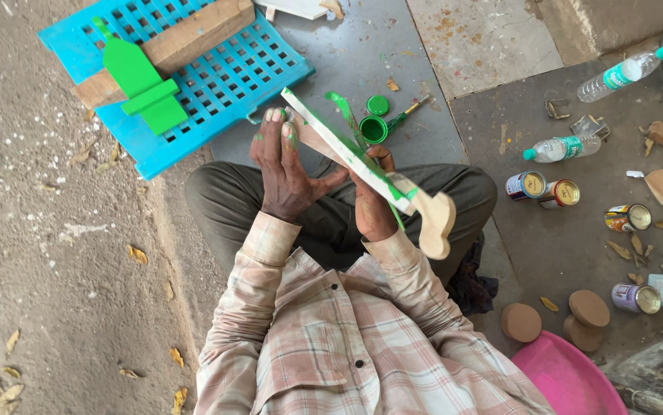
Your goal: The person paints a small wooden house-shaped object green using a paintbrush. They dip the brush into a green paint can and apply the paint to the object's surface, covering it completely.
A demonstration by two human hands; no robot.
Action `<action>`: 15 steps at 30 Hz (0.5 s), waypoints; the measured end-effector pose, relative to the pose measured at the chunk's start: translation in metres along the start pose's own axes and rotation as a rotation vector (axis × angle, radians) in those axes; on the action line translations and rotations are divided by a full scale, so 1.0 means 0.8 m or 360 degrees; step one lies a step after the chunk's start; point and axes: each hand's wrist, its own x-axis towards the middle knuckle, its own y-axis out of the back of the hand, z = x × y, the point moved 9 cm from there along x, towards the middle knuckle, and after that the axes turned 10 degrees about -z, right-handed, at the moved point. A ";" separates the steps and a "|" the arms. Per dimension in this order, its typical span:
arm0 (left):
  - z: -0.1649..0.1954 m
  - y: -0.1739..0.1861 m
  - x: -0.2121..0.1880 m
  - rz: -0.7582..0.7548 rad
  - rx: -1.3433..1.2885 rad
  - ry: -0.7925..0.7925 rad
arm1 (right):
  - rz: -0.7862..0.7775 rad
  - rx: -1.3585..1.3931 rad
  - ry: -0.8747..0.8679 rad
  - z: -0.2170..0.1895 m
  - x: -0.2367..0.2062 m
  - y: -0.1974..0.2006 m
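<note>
A long, flat wooden bat-shaped piece (362, 165) is held up on edge over the lap, and all places below are given from it. Up-left of it a blue slatted crate (216, 84) lies on the floor, bearing a bare wooden plank (185, 42) and a finished green piece (143, 84) of the same outline. Low to its right a pink basin (570, 380) is seen, with three round wooden discs (570, 319) just beside the rim. The piece is judged light, stiff and unlikely to break; its green-coated faces look wet and slippery, so it is best gripped by the bare, unpainted handle end (435, 223) or by its thin edges. The left hand (285, 169), smeared green at the fingertips, is laid open along the far face as a support, not clenched. The right hand (374, 204) is closed round something behind the blade; what it grips cannot be told. Right of the piece two clear bottles (593, 107) with teal caps and green-white label bands lie on the floor, and near them small cylindrical tins (577, 204) with gold lids and multicoloured wrappers. Just above the piece an open green paint pot (373, 129) stands beside its round lid (377, 104).
</note>
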 end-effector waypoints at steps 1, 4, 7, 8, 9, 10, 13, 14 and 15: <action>0.001 0.001 0.004 -0.0011 0.0003 -0.0015 | -0.0006 0.0000 0.0020 0.002 0.001 0.001; 0.002 0.004 0.017 -0.0081 -0.0008 -0.0033 | -0.0003 -0.0036 0.0079 0.011 0.005 0.007; -0.001 0.009 0.026 -0.0200 -0.0035 0.0023 | 0.0067 -0.0137 0.0098 0.016 0.009 0.018; -0.004 0.012 0.030 -0.0216 -0.0031 0.0040 | 0.0107 -0.0164 0.0097 0.015 0.011 0.024; -0.007 0.014 0.032 -0.0237 -0.0027 0.0064 | 0.0149 -0.0192 0.0089 0.013 0.013 0.030; -0.010 0.017 0.033 -0.0271 -0.0014 0.0077 | 0.0147 -0.0234 0.0074 0.010 0.014 0.033; -0.024 0.025 0.040 -0.0345 0.0054 0.0083 | 0.0146 -0.0334 0.0074 -0.008 0.017 0.045; -0.028 0.028 0.041 -0.0366 0.0088 0.0072 | 0.0163 -0.0353 0.0088 -0.014 0.017 0.050; -0.032 0.030 0.044 -0.0378 0.0126 0.0055 | 0.0174 -0.0371 0.0109 -0.020 0.018 0.055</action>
